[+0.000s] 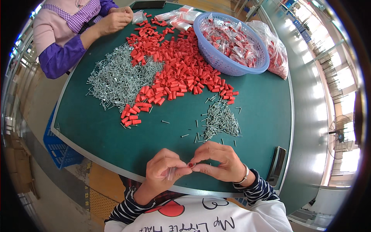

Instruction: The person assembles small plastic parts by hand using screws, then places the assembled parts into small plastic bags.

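Near the table's front edge, my left hand [162,167] is closed on a small clear plastic bag [170,174]. My right hand [220,160] meets it from the right, thumb and forefinger pinched at a red tapered plastic cap [191,165]. The cap lies between the fingertips of both hands; whether it is inside the bag I cannot tell. Just beyond my hands is a small pile of screws [220,120], a few scattered round it. A broad heap of red caps [177,69] spreads farther back, with a larger pile of silvery screws [119,75] on its left.
A lilac basket [232,71] of filled clear bags stands at the back right, beside a big bag of red pieces [274,50]. Flat clear bags [179,16] lie behind. A phone [276,166] rests near the right edge. Across the table, a co-worker's hands [116,20] handle a clear bag.
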`<state>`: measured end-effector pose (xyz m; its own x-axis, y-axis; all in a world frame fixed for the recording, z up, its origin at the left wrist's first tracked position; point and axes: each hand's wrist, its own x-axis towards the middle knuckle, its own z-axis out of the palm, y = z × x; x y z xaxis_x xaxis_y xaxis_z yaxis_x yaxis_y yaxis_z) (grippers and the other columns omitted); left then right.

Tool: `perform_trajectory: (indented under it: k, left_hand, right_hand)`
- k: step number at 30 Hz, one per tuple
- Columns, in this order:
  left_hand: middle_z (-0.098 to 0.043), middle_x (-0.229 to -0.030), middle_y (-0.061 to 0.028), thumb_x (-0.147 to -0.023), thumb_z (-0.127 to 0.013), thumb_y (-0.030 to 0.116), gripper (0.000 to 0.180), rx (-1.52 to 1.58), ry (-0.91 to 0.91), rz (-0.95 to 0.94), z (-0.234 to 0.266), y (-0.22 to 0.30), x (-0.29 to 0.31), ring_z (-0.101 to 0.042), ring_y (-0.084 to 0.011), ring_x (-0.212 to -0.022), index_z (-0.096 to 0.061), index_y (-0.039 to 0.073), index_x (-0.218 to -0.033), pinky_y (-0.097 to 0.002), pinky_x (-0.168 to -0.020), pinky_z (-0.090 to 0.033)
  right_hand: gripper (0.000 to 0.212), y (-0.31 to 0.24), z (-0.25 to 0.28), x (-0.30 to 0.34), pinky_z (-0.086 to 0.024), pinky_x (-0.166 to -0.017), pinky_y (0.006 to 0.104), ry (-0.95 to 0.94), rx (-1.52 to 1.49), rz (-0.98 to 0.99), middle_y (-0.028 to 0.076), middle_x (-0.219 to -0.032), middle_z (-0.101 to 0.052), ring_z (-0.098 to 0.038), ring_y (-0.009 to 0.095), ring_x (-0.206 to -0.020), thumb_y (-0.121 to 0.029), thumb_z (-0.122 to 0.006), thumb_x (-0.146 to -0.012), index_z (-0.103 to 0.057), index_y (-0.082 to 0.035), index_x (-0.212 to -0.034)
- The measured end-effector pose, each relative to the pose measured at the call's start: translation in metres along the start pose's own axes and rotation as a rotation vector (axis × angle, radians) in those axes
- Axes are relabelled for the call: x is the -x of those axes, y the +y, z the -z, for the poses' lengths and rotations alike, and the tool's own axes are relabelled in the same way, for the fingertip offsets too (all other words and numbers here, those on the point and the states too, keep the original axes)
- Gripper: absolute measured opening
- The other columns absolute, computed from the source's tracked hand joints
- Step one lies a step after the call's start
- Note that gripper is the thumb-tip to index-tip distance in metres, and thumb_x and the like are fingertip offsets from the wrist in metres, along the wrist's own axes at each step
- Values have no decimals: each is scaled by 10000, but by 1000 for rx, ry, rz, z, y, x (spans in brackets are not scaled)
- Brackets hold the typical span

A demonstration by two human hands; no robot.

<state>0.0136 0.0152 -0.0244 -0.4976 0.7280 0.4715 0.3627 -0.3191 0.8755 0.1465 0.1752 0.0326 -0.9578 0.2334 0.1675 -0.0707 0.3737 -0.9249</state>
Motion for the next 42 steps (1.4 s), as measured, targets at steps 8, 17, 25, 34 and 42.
perform_trajectory:
  k: [8,17,25,34,42]
  left_hand:
    - [-584,-838,-47,-778,-842,146,247,34,-68,14,1,-2,1,-553,-130,-682,-642,65,-899,-255,-581,-450]
    - [-567,-950,-73,-908,-726,192,244,201,102,183,1,-3,4,-546,-113,-783,-616,0,-1012,-236,-686,-464]
    - [-554,-995,-55,-905,-730,139,275,100,128,192,3,-4,4,-530,-106,-802,-653,-15,-1120,-232,-692,-457]
    - [-582,-916,-54,-840,-767,22,194,239,-4,211,1,-4,1,-541,-91,-730,-706,-3,-1023,-217,-609,-432]
    - [-592,-872,-54,-837,-751,-15,120,208,26,194,-1,-1,1,-542,-87,-699,-709,8,-947,-209,-586,-417]
  right_hand:
    - [203,0,6,0,-521,-712,327,-37,-26,55,88,-922,-668,-644,226,-824,-23,-782,-798,-721,-39,-991]
    - [151,-16,18,-3,-490,-754,349,10,-241,29,109,-978,-627,-594,271,-861,-8,-726,-812,-634,-27,-931]
    - [139,-7,25,-20,-493,-795,364,50,166,37,115,-979,-647,-623,289,-905,33,-672,-821,-586,-36,-905]
    - [137,-2,16,-10,-499,-776,355,-101,48,-1,92,-957,-669,-642,256,-872,-14,-678,-857,-600,-35,-968]
    - [82,1,8,-4,-496,-700,321,-8,8,-75,72,-904,-691,-649,206,-793,-69,-707,-875,-670,-26,-933]
